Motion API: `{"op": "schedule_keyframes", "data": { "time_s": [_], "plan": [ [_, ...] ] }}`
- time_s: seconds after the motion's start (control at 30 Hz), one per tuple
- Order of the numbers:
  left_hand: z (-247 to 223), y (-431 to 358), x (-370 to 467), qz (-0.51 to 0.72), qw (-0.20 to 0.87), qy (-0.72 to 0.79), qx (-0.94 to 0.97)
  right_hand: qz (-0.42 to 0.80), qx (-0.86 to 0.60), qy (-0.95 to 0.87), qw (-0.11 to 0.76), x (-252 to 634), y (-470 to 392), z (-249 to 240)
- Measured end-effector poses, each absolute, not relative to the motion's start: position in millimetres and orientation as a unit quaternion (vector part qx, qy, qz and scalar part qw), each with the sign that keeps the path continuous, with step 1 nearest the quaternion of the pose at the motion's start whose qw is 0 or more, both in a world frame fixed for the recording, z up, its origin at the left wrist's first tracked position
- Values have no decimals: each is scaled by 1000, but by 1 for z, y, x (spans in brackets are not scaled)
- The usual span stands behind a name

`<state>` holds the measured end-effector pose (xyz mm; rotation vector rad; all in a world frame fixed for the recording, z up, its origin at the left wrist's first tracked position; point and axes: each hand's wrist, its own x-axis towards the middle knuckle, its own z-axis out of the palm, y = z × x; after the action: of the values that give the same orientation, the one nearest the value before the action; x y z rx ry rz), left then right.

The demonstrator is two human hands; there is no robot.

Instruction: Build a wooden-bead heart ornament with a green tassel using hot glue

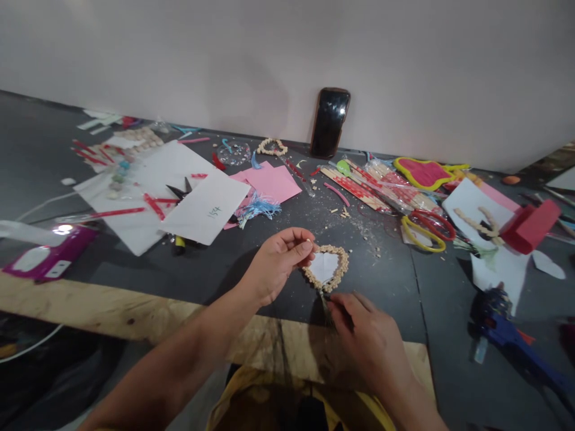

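A heart-shaped ring of small tan pieces [340, 278] with a white paper heart [324, 266] inside it lies at the middle front of the dark table. My left hand [283, 260] is at the ring's upper left, its thumb and fingertips pinched together around a tiny pale bit. Below the heart's point, pale strands [324, 305] hang down. My right hand [359, 320] is beside them with its fingers curled and closed; what they hold is too small and dark to make out.
A phone [330, 123] leans on the wall. White cards [206, 209], pink paper [274, 182] and a blue tassel [258, 209] lie left. Scissors [422, 233], a red block [530, 226] and a blue glue gun [507, 338] are right. A purple box [54, 254] sits far left.
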<state>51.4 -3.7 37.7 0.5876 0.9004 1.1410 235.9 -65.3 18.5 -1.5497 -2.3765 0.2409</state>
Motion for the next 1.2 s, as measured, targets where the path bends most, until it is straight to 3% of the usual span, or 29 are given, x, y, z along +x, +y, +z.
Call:
{"op": "schedule_keyframes", "data": {
  "time_s": [0.3, 0.6, 0.9, 1.2],
  "plan": [
    [35, -5, 52, 514, 707, 402, 272, 58, -541, -826, 143, 229, -64, 16],
    [32, -3, 51, 519, 703, 399, 278, 87, -575, -770, 261, 243, -56, 42],
    [26, -5, 53, 495, 705, 413, 296, 142, -522, -832, 119, 238, -74, 27],
    [29, -6, 55, 476, 719, 401, 308, 214, -591, -743, 229, 270, -55, 40]
  ]
}}
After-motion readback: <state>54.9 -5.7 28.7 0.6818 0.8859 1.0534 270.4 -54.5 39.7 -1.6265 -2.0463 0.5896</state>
